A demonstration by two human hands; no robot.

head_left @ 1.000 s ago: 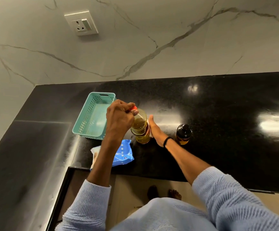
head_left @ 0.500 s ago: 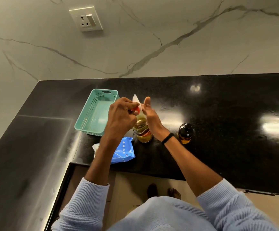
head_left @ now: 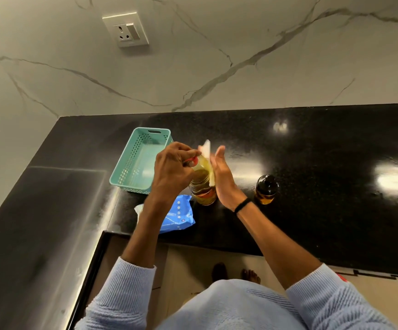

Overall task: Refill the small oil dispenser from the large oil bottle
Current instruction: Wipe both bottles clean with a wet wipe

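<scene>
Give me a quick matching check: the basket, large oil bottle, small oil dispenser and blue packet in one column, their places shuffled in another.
Things: 1 basket; 2 large oil bottle; 3 small oil dispenser; 4 blue packet.
Places: A partly covered by the left forearm; B between left hand and right hand; C alone, right of the right hand; D left of the left hand.
Pairs: 1-D, 2-B, 3-C, 4-A.

On black stone counter (head_left: 336, 186): teal perforated plastic basket (head_left: 131, 163) leftmost, large clear oil bottle (head_left: 202, 184) beside it, small dark glass dispenser (head_left: 266, 189) rightmost, blue wipes packet (head_left: 177, 215) in front.
</scene>
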